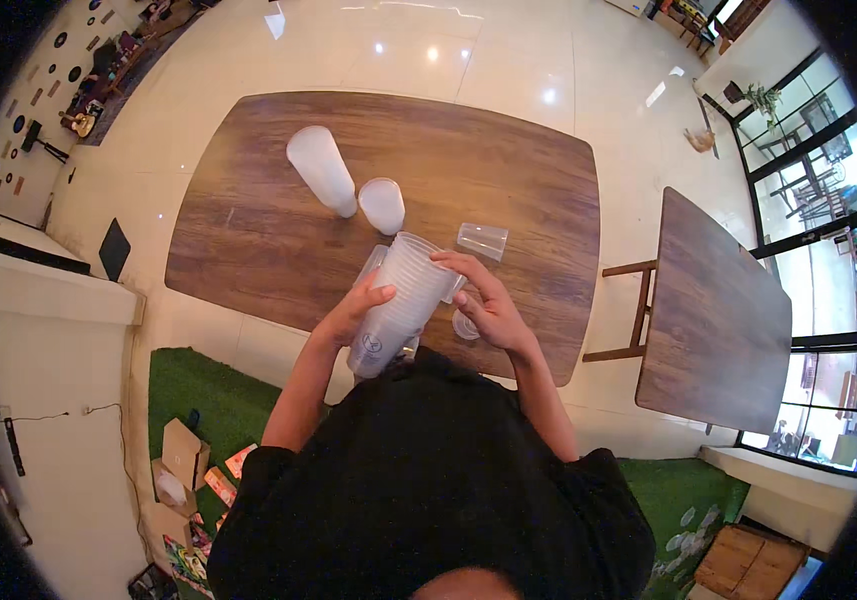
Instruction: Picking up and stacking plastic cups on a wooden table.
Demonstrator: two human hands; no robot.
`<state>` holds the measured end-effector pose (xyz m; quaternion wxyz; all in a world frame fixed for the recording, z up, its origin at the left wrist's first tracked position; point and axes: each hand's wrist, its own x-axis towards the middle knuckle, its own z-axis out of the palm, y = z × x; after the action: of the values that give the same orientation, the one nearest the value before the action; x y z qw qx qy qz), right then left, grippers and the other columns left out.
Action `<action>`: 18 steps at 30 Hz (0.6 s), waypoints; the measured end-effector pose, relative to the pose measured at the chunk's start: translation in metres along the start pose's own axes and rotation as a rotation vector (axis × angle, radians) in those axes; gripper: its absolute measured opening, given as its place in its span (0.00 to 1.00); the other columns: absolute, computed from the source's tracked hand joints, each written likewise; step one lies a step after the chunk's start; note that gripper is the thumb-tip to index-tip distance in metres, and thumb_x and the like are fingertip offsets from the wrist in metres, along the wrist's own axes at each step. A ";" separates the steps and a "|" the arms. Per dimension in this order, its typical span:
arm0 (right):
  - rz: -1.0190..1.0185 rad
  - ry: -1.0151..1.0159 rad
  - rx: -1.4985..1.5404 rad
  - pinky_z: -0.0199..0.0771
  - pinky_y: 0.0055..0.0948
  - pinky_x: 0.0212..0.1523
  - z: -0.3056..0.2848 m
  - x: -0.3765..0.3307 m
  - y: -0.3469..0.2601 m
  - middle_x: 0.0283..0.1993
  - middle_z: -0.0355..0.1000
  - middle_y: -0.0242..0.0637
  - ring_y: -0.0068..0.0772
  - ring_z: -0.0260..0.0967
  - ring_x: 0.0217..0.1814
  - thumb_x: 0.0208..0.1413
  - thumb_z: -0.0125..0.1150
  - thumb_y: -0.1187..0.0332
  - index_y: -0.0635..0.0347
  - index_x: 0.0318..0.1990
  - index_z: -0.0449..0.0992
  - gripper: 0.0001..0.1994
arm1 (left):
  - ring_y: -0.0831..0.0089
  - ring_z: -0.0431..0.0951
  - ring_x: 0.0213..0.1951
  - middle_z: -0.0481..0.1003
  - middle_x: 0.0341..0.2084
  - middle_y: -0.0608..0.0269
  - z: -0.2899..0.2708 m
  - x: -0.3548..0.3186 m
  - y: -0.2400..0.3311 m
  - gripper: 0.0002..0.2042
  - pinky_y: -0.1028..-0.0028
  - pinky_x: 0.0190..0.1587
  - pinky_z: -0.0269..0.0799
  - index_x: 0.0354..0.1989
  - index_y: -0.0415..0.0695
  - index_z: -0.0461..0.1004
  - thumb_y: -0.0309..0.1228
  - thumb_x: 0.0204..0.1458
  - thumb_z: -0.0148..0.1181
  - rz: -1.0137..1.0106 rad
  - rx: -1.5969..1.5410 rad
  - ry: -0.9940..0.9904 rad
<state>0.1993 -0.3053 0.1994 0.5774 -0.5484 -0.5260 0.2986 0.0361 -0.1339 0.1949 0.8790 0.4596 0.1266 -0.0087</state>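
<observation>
The lower end of the tall stack of clear plastic cups [400,300] is hidden behind the black-sleeved shoulder at centre frame. A small clear cup [464,325] is half covered by the right hand [493,305]. Items at lower left are too small to identify.

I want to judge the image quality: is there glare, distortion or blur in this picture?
Head view: ceiling lights glare as white spots on the glossy floor; the fisheye bends the wooden table edges, with a dark rim at the corners; the stack of clear cups and both hands look sharp; bright windows at right.
</observation>
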 end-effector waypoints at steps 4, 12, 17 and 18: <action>0.024 -0.004 -0.068 0.46 0.39 0.66 0.010 0.006 -0.009 0.62 0.60 0.44 0.42 0.50 0.67 0.59 0.50 0.53 0.57 0.62 0.60 0.27 | 0.68 0.69 0.52 0.66 0.52 0.56 -0.012 -0.001 -0.006 0.35 0.68 0.54 0.65 0.61 0.40 0.55 0.42 0.47 0.62 0.113 0.215 0.179; 0.076 -0.066 -0.416 0.52 0.38 0.61 0.016 0.021 -0.003 0.62 0.59 0.42 0.39 0.57 0.60 0.58 0.52 0.54 0.55 0.65 0.57 0.30 | 0.69 0.68 0.52 0.68 0.51 0.57 -0.012 0.000 -0.018 0.35 0.68 0.55 0.63 0.61 0.39 0.57 0.41 0.46 0.63 0.283 0.643 0.423; 0.077 0.263 0.208 0.58 0.33 0.57 -0.002 0.019 0.007 0.60 0.61 0.38 0.31 0.62 0.54 0.59 0.52 0.57 0.59 0.61 0.60 0.26 | 0.63 0.73 0.48 0.69 0.48 0.51 -0.034 -0.015 -0.016 0.36 0.66 0.50 0.69 0.59 0.36 0.57 0.51 0.49 0.55 0.200 -0.446 0.180; 0.128 0.407 0.304 0.61 0.30 0.55 -0.008 0.017 0.012 0.59 0.62 0.37 0.29 0.64 0.52 0.59 0.53 0.58 0.60 0.60 0.62 0.24 | 0.63 0.73 0.48 0.69 0.48 0.51 -0.039 -0.022 -0.014 0.36 0.66 0.50 0.69 0.59 0.36 0.57 0.51 0.49 0.55 0.195 -0.450 0.183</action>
<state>0.2146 -0.2893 0.1945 0.7270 -0.5364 -0.3123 0.2938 0.0043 -0.1131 0.1674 0.9407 0.2613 0.1596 0.1460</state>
